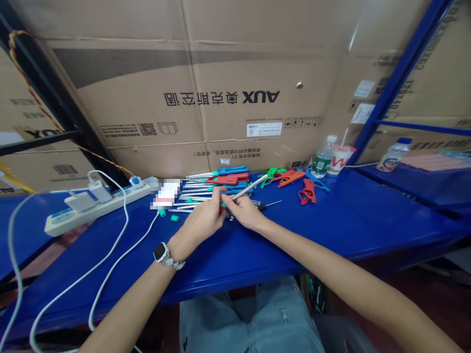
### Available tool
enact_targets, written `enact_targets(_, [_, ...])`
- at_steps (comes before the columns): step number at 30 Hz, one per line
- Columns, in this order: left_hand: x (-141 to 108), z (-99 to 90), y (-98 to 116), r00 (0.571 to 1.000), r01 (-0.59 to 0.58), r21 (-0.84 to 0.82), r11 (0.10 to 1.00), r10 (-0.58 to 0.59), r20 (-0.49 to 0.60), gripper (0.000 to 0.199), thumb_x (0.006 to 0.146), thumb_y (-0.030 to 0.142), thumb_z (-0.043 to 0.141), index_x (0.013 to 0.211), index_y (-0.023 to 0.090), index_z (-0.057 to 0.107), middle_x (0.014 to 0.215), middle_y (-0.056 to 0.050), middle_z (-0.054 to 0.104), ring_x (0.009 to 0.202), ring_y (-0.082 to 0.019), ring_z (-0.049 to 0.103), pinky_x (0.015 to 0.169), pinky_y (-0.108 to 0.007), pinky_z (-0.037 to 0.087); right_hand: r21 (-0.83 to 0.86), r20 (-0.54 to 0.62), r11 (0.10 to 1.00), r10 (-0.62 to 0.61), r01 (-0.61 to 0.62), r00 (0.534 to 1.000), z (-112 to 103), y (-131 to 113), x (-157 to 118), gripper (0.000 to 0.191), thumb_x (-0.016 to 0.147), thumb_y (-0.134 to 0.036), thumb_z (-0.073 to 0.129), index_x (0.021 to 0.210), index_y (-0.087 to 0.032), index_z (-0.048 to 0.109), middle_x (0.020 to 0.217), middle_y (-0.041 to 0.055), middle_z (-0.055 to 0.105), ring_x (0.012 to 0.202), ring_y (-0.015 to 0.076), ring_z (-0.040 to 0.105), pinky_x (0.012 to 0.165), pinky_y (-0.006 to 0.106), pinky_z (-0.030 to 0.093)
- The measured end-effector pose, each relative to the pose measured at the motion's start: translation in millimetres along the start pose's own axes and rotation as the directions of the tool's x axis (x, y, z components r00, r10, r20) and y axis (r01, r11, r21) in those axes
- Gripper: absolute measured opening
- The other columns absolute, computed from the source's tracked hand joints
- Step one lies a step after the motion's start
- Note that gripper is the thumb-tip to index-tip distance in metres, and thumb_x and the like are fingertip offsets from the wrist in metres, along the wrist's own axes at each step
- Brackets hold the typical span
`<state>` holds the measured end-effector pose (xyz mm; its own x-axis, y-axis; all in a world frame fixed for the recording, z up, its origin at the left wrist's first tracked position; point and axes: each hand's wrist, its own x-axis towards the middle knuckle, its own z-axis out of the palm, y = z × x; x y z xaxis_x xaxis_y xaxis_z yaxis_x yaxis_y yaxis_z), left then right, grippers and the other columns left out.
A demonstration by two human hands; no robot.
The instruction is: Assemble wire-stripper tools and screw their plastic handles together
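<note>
Over the middle of the blue table, my left hand (209, 212) and my right hand (245, 210) meet, both with fingers closed. A silver metal tube (250, 187) rises up and to the right from between them; my right hand grips it. A bit of red and green shows at my left fingertips, but what they pinch is mostly hidden. Behind my hands lies a pile of long lighters with silver tubes and blue (231, 171) or red (224, 180) handles. A black-handled screwdriver (272, 202) lies right of my hands.
Orange (291, 178) and red (307, 191) plastic pieces lie at the right, near a water bottle (323, 159) and cup (340, 160). A power strip (95, 208) with white cables sits left. Two green caps (175, 218) lie near it. Cardboard (221, 63) stands behind.
</note>
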<state>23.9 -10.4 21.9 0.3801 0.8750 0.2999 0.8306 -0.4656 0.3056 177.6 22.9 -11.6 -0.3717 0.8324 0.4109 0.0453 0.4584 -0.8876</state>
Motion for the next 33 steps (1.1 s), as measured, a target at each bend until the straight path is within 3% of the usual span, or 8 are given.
enact_targets(8, [7,1.4,0,0.997,-0.078,-0.371,0.925,0.081,-0.007,0.05,0.086,0.015,0.052,0.134,0.018,0.039,0.084,-0.003,0.067,0.072,-0.02,0.068,0.066,-0.031,0.051,-0.222,0.151,0.971,-0.059,0.092,0.987,-18,-12,3,0.052,0.099,-0.06,0.043,0.069,-0.02,0.057,0.062,-0.0004,0.055,0.06,0.0151,0.051,0.059,0.028,0.035])
enact_targets(10, [8,2.6,3,0.997,-0.075,-0.434,0.898,0.078,-0.01,0.052,0.085,0.015,0.053,0.134,0.018,0.038,0.091,-0.005,0.068,0.074,-0.019,0.068,0.068,-0.031,0.052,-0.263,0.125,0.961,-0.051,0.082,0.991,-19,-16,1,0.05,0.099,-0.06,0.045,0.069,-0.021,0.056,0.063,-0.0008,0.056,0.061,0.0148,0.051,0.059,0.027,0.034])
enact_targets(13, [10,6.1,7,0.999,-0.049,-0.452,0.891,0.043,-0.024,0.061,0.083,0.016,0.056,0.139,0.017,0.032,0.086,-0.002,0.066,0.066,-0.017,0.064,0.062,-0.029,0.05,-0.174,-0.038,0.983,-0.058,0.05,0.998,-18,-17,-3,0.052,0.094,-0.065,0.053,0.064,-0.022,0.047,0.058,-0.0034,0.048,0.057,0.0126,0.044,0.056,0.027,0.032])
enact_targets(16, [12,8.3,13,0.999,-0.051,-0.411,0.91,0.042,-0.03,0.069,0.083,0.015,0.057,0.145,0.018,0.03,0.074,0.003,0.06,0.057,-0.015,0.059,0.056,-0.027,0.045,-0.099,-0.155,0.993,-0.073,0.058,0.985,-18,-16,-6,0.057,0.091,-0.068,0.056,0.06,-0.023,0.038,0.055,-0.0053,0.038,0.054,0.0112,0.037,0.054,0.027,0.03])
enact_targets(22, [11,-3.2,18,0.986,-0.159,-0.342,0.926,0.165,-0.012,0.073,0.088,0.025,0.062,0.152,0.017,0.026,0.08,0.0,0.064,0.062,-0.017,0.06,0.058,-0.029,0.043,-0.138,-0.164,0.989,-0.072,0.049,0.984,-32,-18,-10,0.054,0.097,-0.068,0.046,0.066,-0.023,0.045,0.06,-0.0032,0.044,0.056,0.0123,0.042,0.055,0.027,0.033])
enact_targets(27, [1,-11.2,2,0.988,-0.157,-0.004,0.988,0.157,-0.002,0.028,0.101,0.04,0.05,0.118,0.02,0.056,0.086,-0.006,0.068,0.075,-0.025,0.067,0.064,-0.032,0.044,-0.085,-0.329,0.996,-0.044,0.017,0.943,-39,-19,-7,0.061,0.092,-0.076,0.047,0.062,-0.024,0.04,0.056,-0.0042,0.037,0.051,0.0114,0.036,0.052,0.027,0.03])
enact_targets(29, [-2,-9.0,-2,0.994,-0.108,0.092,0.99,0.107,0.018,0.024,0.104,0.04,0.043,0.105,0.019,0.056,0.081,-0.007,0.068,0.073,-0.025,0.068,0.061,-0.031,0.042,-0.099,-0.379,0.994,-0.006,-0.034,0.926,-37,-18,-7,0.064,0.091,-0.079,0.045,0.058,-0.024,0.038,0.052,-0.0039,0.035,0.049,0.0115,0.033,0.05,0.028,0.028])
enact_targets(33, [-5,-2.5,-1,0.997,-0.07,0.176,0.982,0.063,0.045,0.019,0.103,0.033,0.042,0.106,0.019,0.054,0.077,-0.006,0.067,0.069,-0.025,0.068,0.056,-0.029,0.04,-0.244,-0.468,0.958,0.018,-0.148,0.884,-31,-14,-8,0.071,0.091,-0.08,0.042,0.048,-0.025,0.031,0.046,-0.0014,0.034,0.047,0.0127,0.034,0.049,0.03,0.024])
